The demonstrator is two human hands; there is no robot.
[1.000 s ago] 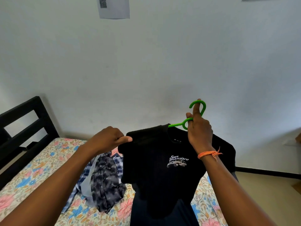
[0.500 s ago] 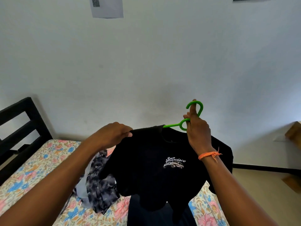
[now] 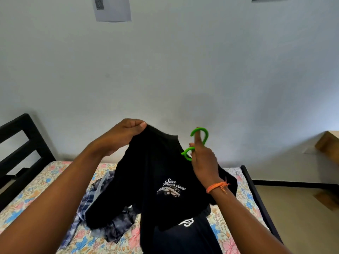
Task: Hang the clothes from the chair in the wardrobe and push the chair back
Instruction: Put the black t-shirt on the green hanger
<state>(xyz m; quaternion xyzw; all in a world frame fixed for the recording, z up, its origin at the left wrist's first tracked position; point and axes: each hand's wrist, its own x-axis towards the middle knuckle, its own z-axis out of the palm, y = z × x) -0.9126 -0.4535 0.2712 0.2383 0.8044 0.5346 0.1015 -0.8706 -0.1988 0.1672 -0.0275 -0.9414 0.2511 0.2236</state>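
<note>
A black T-shirt (image 3: 157,173) with a white "San Francisco" print hangs in front of me on a green plastic hanger (image 3: 200,138). My right hand (image 3: 203,162) grips the hanger just below its hook, index finger pointing up along it. My left hand (image 3: 126,133) pinches the shirt's left shoulder and holds it raised. Below the shirt a dark navy garment (image 3: 183,235) with a white logo lies at the bottom of the view. A heap of checked and grey patterned clothes (image 3: 102,213) lies on the bed. Neither chair nor wardrobe is in view.
A bed with a floral sheet (image 3: 36,189) and a black frame (image 3: 22,143) fills the lower part. A white wall rises behind, with a paper sheet (image 3: 111,9) stuck high up. Wooden furniture (image 3: 328,143) shows at the right edge over a beige floor.
My left hand has lifted the shirt's shoulder up and to the right. The hanger's hook has turned, and the shirt now hangs tilted and bunched.
</note>
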